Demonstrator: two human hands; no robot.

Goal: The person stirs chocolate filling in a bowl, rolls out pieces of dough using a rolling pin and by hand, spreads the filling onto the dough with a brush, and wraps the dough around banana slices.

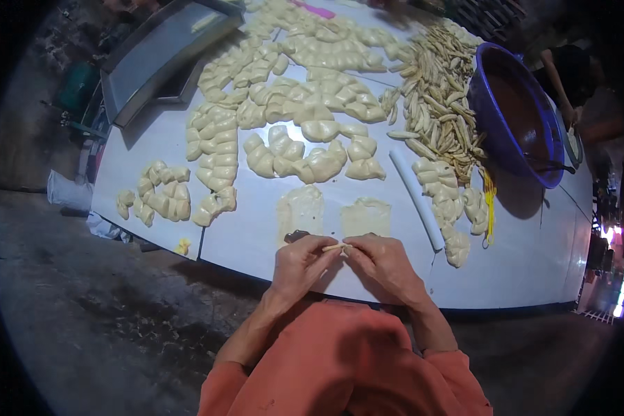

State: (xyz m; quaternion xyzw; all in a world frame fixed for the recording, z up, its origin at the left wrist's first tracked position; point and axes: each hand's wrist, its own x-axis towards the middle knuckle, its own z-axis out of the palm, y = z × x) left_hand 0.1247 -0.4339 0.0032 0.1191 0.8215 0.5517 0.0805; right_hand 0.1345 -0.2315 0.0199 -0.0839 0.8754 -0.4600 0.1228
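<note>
Between my two hands, at the near edge of the table, is a small pale finger-shaped piece (335, 247), similar in colour to the banana-like pieces heaped at the right. My left hand (299, 261) pinches its left end, and my right hand (387, 262) closes on the other end. Just beyond lie two thin flattened dough sheets, a left sheet (301, 206) and a right sheet (366, 215). A dark brown dab of paste (297, 236) sits by the left sheet's near edge, beside my left knuckles.
Rows of puffy dough pieces (217, 139) cover the white table (256, 243). A white rolling rod (416, 200) lies at the right. Farther right are a heap of banana-like pieces (437, 104) and a purple basin (484, 114) of brown paste. Metal trays (166, 52) stand far left. Another person's arm (558, 83) shows far right.
</note>
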